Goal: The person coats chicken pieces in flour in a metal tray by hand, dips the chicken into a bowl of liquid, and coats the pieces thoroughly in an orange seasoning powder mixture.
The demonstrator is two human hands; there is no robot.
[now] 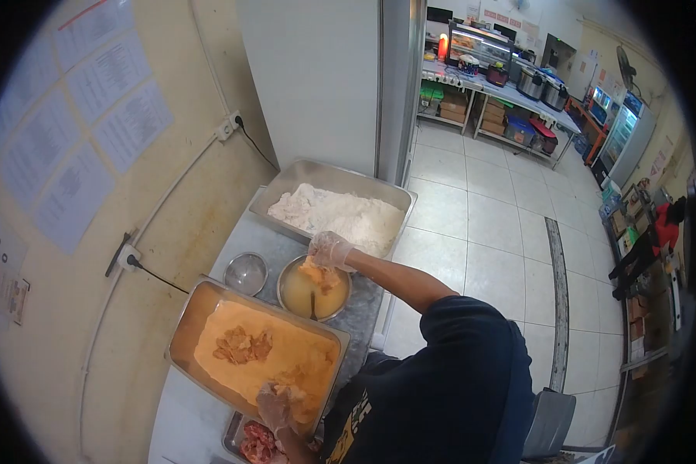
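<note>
My right hand (331, 250), in a clear plastic glove, is closed on an orange-coated meat piece (317, 271). It hangs over a round metal bowl (346, 303) of cloudy yellowish liquid, where a dark utensil handle (313, 304) stands. My left hand (274, 404), also gloved, is down at the near corner of a deep steel tray (179, 329) of orange breading powder (216, 363). Its fingertips are buried or hidden there, so their grip is unclear. Several coated meat pieces (243, 346) lie on the powder farther in.
Beyond the bowl is a second steel tray (274, 203) of white flour (340, 213). A small empty-looking metal bowl (246, 273) stands by the wall. Below, a tray holds raw red meat (257, 442). Power cords (158, 272) run along the wall. Another person (661, 232) stands far right.
</note>
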